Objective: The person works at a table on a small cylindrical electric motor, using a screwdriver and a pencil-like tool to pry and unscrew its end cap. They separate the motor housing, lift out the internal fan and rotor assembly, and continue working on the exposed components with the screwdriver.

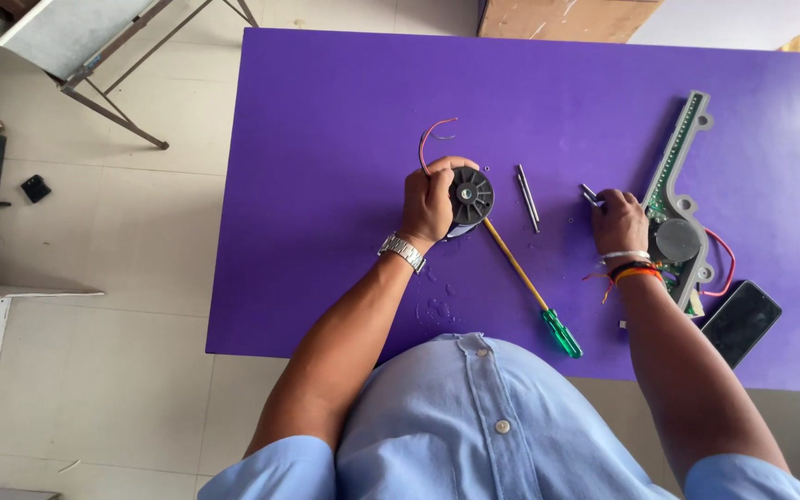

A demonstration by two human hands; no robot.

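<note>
Left hand [430, 202] was wrapped tight around a small black motor [468, 197] with a ribbed round face, holding it upright-ish on the purple table [326, 139], red wires [432, 139] curling off the back toward the far edge. Right hand [618, 222] was well off to the right, fingers curled down over a small dark metal piece [590, 194], looked like a pinch grip but I couldn't tell exactly how closed.

The bit that mattered: the green-handled screwdriver [530, 287] lay on a diagonal, its tip tucked right up against the motor by the left hand, handle pointing back toward the person's body and slightly right. So it sat between the hands, tip end nearer the left. A loose metal rod [528, 197] lay just beside the motor too. Grey circuit board assembly [678, 204] and a black phone [740, 322] were over past the right hand.
</note>
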